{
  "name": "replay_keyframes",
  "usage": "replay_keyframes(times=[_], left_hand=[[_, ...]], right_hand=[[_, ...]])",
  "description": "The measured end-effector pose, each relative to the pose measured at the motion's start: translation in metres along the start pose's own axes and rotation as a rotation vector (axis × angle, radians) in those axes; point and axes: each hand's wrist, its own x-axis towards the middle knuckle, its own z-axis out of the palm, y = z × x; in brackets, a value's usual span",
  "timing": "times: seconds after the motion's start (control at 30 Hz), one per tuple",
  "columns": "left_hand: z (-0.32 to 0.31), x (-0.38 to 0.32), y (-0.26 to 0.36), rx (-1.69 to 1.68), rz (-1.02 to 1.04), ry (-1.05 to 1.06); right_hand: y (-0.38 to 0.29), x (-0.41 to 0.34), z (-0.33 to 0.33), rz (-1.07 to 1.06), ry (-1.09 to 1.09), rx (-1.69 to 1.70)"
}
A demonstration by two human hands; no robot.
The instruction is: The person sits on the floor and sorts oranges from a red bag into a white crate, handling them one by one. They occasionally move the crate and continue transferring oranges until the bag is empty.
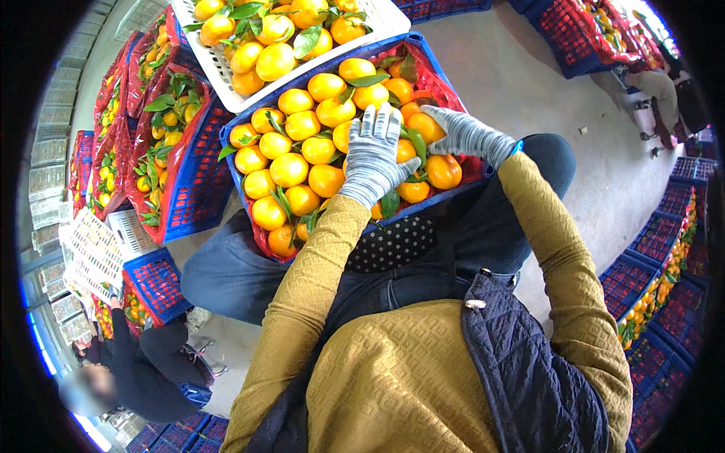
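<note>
A blue plastic crate (pixel 447 85) lined with red plastic film (pixel 439 71) stands before me, filled with orange citrus fruits (pixel 289 170), some with green leaves. My left hand (pixel 376 156), in a grey striped knit glove, lies palm down on the fruits near the crate's middle, fingers stretched towards the far side. At the crate's right part, my right hand (pixel 467 136), gloved alike, rests with its fingertips and thumb around an orange citrus fruit (pixel 425 128). Whether my left fingers touch one particular fruit cannot be told. A white plastic crate (pixel 229 93) with leafy citrus fruits (pixel 276 62) adjoins the far edge.
Tilted blue crates (pixel 198 175) of leafy fruit in red film stand at left. Below them sits a co-worker (pixel 147 374) by a white perforated crate (pixel 93 249). More blue crates stand at upper right (pixel 558 42) and along the right (pixel 640 240). Another person (pixel 660 99) is far right.
</note>
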Motion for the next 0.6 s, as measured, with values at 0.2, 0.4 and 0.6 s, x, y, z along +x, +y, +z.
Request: replay_keyframes(times=[0.2, 0.4, 0.6], left_hand=[[0.013, -0.006, 0.001, 0.031, 0.025, 0.016], [0.01, -0.009, 0.011, 0.032, -0.003, -0.035], [0.003, 0.0, 0.055, -0.051, 0.072, 0.012]], right_hand=[[0.015, -0.003, 0.005, -0.07, 0.081, 0.167], [0.035, -0.005, 0.024, -0.02, 0.1, 0.204], [0.046, -0.006, 0.028, -0.183, 0.092, 0.269]])
